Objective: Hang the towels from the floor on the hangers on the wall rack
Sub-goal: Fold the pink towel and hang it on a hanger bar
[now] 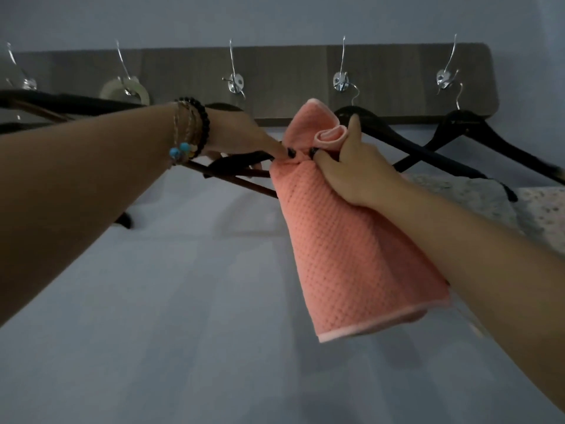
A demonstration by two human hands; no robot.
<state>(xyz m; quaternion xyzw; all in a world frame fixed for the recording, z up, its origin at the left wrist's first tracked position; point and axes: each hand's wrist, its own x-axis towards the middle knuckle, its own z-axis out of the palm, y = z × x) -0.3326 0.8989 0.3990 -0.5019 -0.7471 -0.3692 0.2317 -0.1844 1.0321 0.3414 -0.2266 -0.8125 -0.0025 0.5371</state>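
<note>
Dim, bluish, soft wide-angle blur

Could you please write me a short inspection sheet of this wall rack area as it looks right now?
Surface: pale wall, bare below the rack.
Job's things: pink towel draped over a black hanger; wooden wall rack with metal hooks.
Clutter: speckled grey cloth on the hanger at right.
Hands: left hand and right hand both pinch the towel at the hanger.
Cables: nothing seen.
Surroundings: more dark hangers at left.

Pink towel (345,240) is matt waffle-weave cloth; rack board (275,78) at twelve o'clock matt woodgrain with glossy metal hooks (235,82); hanger (406,142) matt black.
</note>
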